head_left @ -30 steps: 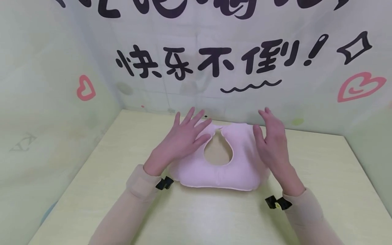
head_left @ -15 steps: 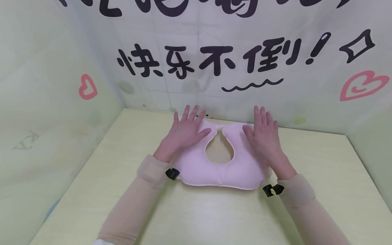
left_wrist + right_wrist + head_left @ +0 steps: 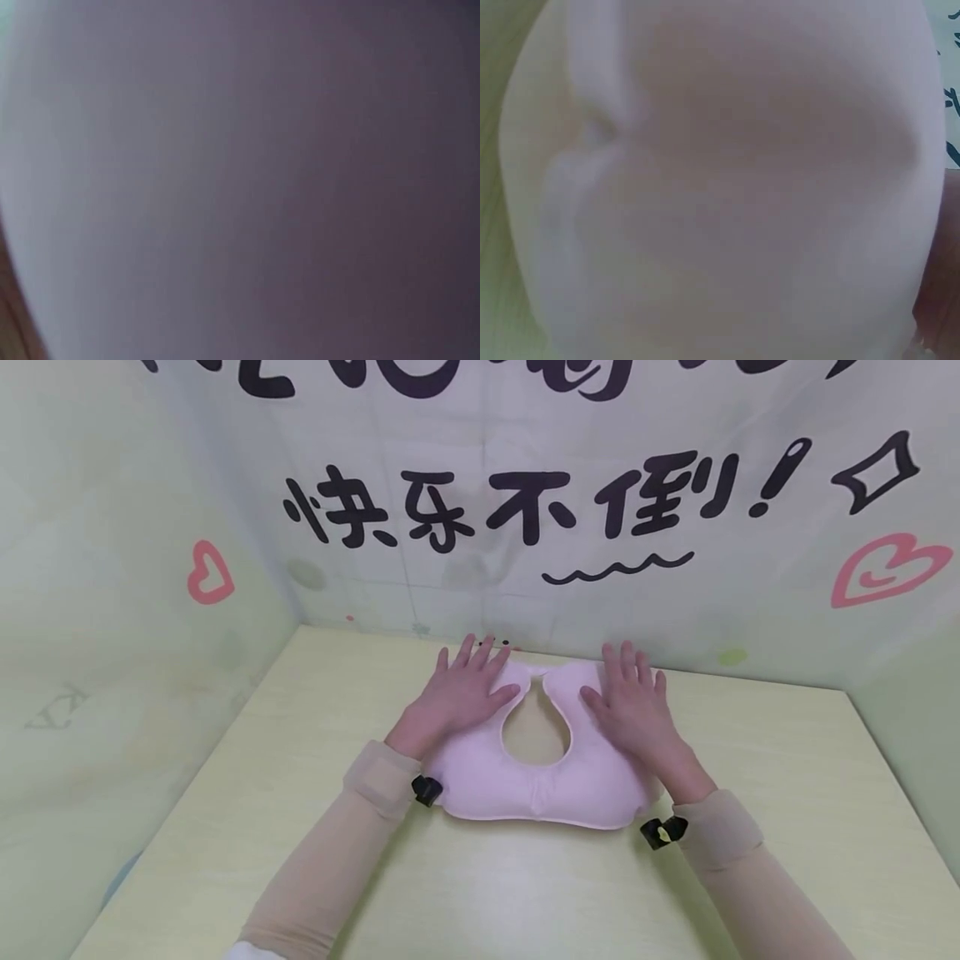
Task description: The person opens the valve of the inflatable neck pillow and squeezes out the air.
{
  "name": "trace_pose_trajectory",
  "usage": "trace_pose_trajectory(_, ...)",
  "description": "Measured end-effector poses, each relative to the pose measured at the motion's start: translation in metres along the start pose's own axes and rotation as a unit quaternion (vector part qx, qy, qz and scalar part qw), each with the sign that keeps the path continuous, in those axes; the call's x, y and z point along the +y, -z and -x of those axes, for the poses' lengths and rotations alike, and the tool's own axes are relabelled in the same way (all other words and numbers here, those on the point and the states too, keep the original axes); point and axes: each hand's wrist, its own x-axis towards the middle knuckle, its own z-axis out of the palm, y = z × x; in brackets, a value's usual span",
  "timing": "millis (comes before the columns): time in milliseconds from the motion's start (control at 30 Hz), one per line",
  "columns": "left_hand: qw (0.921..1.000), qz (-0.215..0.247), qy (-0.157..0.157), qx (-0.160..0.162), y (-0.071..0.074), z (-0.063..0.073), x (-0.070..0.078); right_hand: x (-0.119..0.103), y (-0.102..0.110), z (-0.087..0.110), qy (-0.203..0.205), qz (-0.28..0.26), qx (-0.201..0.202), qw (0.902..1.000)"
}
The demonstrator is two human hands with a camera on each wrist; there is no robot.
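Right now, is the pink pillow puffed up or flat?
Puffed up: the pink pillow looks thick and rounded in the head view and bulges in the right wrist view.

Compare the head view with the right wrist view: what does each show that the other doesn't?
Only the head view plainly shows the left hand, the right hand and the beige sleeves. Only the right wrist view gives a blurred close-up of the notched edge of the pink cushion. Both show the pink cushion, the table and black lettering.

Pink cushion (image 3: 540, 793) partly hidden under hands (image 3: 467, 692) (image 3: 637, 708), blurred in wrist views; top lettering (image 3: 420, 391) cut off.
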Motion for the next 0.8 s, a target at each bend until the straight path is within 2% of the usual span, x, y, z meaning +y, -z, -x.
trace_pose_trajectory(400, 1.0, 0.001, 0.006, -0.007, -0.005, 0.001, -0.007, 0.002, -0.01, -0.001, 0.046, 0.036, -0.016, 0.9982)
trace_pose_trajectory(567, 0.9997, 0.013, 0.009, -0.019, -0.006, 0.001, -0.008, 0.0, -0.012, -0.001, 0.046, 0.028, -0.023, 0.9983)
trace_pose_trajectory(800, 0.9994, 0.026, 0.005, -0.024, -0.008, 0.0, -0.01, 0.0, -0.015, 0.0, 0.035, 0.048, -0.04, 0.9974)
